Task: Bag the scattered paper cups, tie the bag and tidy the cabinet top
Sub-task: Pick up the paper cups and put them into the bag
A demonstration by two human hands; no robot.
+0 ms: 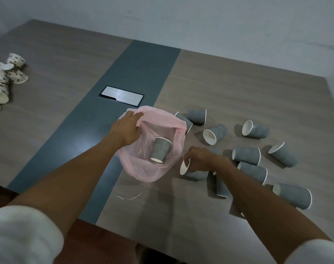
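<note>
**Head view: one cup bagged, the next in your grip**

Head camera showed your left hand (126, 128) gripping the pink bag's (158, 172) far rim, holding its mouth open. One grey cup (160, 149) lay inside. Your right hand (202, 159) curled round a second cup (185, 167) beside the bag; the rest lay scattered toward the cabinet top's (238, 88) right edge.

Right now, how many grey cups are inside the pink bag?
1: one grey cup lies on its side inside the pink bag, held open by the left hand. The right hand grips a second cup just outside it. The bag's folds might hide more.
</note>
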